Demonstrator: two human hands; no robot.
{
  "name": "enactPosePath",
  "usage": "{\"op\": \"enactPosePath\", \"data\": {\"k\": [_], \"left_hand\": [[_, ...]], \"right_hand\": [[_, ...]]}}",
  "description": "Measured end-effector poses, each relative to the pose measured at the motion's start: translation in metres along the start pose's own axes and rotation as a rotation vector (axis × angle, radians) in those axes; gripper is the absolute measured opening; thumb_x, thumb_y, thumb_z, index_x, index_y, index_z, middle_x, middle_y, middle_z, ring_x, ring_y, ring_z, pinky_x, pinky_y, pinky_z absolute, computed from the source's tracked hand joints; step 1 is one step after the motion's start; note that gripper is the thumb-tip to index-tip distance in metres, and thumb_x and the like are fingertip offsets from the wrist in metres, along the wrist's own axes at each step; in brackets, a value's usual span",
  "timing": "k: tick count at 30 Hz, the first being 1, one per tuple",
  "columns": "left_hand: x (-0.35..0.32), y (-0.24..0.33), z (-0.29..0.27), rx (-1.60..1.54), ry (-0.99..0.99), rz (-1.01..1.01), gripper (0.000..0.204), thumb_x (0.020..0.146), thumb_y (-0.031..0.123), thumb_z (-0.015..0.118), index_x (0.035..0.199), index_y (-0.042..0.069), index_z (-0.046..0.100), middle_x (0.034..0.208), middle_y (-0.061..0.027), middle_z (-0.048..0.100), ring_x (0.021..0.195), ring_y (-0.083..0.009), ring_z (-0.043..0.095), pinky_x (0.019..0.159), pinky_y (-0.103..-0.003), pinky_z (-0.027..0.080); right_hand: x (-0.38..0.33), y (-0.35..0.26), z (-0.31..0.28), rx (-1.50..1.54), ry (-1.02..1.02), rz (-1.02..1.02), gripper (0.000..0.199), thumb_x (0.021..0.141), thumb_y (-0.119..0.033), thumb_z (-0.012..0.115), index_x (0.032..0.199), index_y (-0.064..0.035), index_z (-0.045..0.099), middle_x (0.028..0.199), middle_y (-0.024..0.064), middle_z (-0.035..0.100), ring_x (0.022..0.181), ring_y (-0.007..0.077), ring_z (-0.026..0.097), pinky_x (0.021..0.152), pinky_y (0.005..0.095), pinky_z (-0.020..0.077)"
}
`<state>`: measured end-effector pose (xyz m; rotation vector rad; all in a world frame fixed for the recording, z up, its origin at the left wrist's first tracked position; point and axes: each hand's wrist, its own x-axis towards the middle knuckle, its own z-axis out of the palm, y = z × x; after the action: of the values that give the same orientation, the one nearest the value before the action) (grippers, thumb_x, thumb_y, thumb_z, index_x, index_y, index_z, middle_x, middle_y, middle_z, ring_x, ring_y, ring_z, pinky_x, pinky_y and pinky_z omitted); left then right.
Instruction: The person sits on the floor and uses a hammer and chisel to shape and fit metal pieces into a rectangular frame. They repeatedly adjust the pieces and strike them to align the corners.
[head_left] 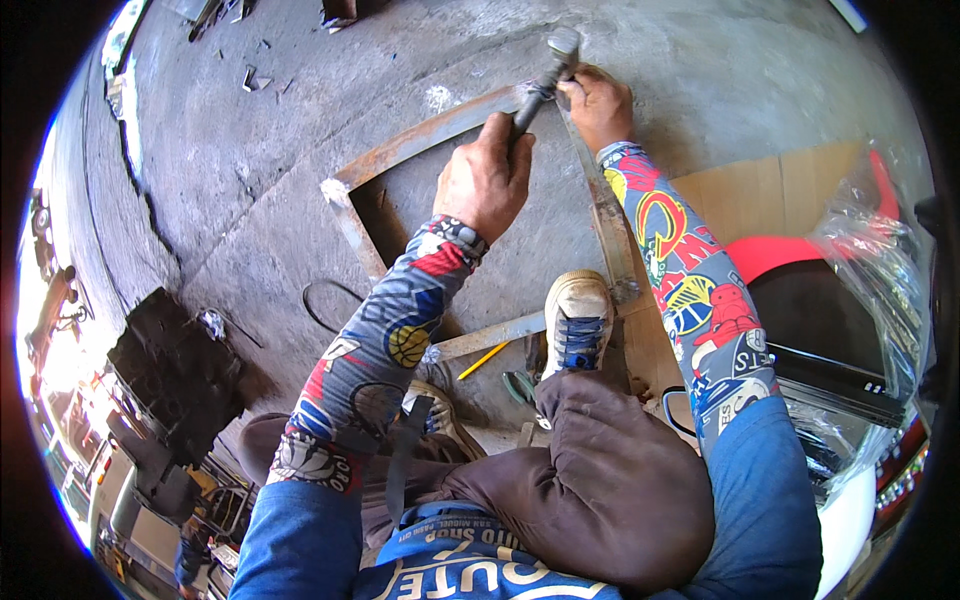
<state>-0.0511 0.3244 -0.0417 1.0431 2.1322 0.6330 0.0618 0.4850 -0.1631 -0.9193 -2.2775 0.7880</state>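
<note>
On the concrete floor in front of me lies a rusty rectangular metal frame (425, 138), with pale, bright patches at its corners. My left hand (485, 178) is wrapped around the dark handle of a hammer (562, 50). The hammer's steel head points away from me, raised over the frame's far right corner. At that same corner, my right hand (598, 105) has its fingers bent together by the metal. Whatever those fingers pinch is too hidden to name.
Between my shoes (578, 325) and the frame lie a yellow pencil (482, 362) and green-handled pliers (520, 387). Cardboard (750, 200) is at right, beside a plastic-wrapped black and red item (815, 300). A ragged dark sheet (175, 375) lies left; metal scraps (255, 78) lie far off.
</note>
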Motion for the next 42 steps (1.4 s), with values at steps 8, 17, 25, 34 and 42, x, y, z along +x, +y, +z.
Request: {"op": "enactPosePath", "data": {"k": [8, 17, 25, 34, 42], "left_hand": [[-0.007, 0.046, -0.037, -0.626, 0.162, 0.256, 0.021, 0.102, 0.02, 0.061, 0.103, -0.001, 0.057, 0.07, -0.0066, 0.059, 0.063, -0.0109, 0.051, 0.058, -0.029, 0.044], [0.007, 0.005, -0.008, 0.062, 0.139, 0.08, 0.025, 0.099, 0.025, 0.062, 0.092, 0.002, 0.054, 0.061, -0.022, 0.053, 0.053, -0.0351, 0.051, 0.056, -0.041, 0.048], [-0.004, 0.037, -0.029, -0.582, 0.316, 0.432, 0.018, 0.101, 0.017, 0.063, 0.1, 0.002, 0.054, 0.069, -0.0096, 0.058, 0.06, -0.0131, 0.052, 0.055, -0.03, 0.045], [-0.038, -0.048, -0.012, -0.222, 0.112, -0.138, 0.036, 0.101, 0.032, 0.059, 0.087, 0.0, 0.055, 0.062, -0.0204, 0.053, 0.051, -0.0353, 0.046, 0.052, -0.044, 0.041], [-0.101, -0.1, -0.006, -0.227, -0.053, -0.4, 0.04, 0.102, 0.036, 0.057, 0.091, -0.002, 0.062, 0.064, -0.0133, 0.055, 0.058, -0.0218, 0.054, 0.058, -0.041, 0.044]], "right_hand": [[0.0, 0.0, 0.002, 0.123, 0.073, 0.036, 0.019, 0.084, -0.005, 0.07, 0.102, 0.0005, 0.071, 0.096, 0.0201, 0.072, 0.09, 0.037, 0.07, 0.079, 0.0426, 0.0566], [0.004, 0.001, -0.001, 0.049, 0.071, 0.0, 0.018, 0.085, -0.007, 0.071, 0.101, -0.0004, 0.071, 0.096, 0.0182, 0.073, 0.088, 0.0362, 0.071, 0.077, 0.0408, 0.0572], [0.001, 0.001, 0.0, 0.152, 0.073, 0.061, 0.015, 0.083, -0.005, 0.072, 0.098, 0.0002, 0.071, 0.095, 0.0176, 0.073, 0.088, 0.0364, 0.07, 0.078, 0.0431, 0.0564], [0.004, 0.013, 0.004, 0.256, -0.012, 0.327, 0.014, 0.086, -0.007, 0.074, 0.099, -0.0014, 0.072, 0.084, 0.0055, 0.074, 0.069, 0.0134, 0.067, 0.064, 0.0295, 0.0528], [0.005, 0.016, -0.003, 0.532, 0.025, 0.561, 0.007, 0.09, -0.005, 0.073, 0.095, -0.0013, 0.074, 0.082, 0.0006, 0.071, 0.07, 0.0078, 0.062, 0.067, 0.0235, 0.0514]]}}
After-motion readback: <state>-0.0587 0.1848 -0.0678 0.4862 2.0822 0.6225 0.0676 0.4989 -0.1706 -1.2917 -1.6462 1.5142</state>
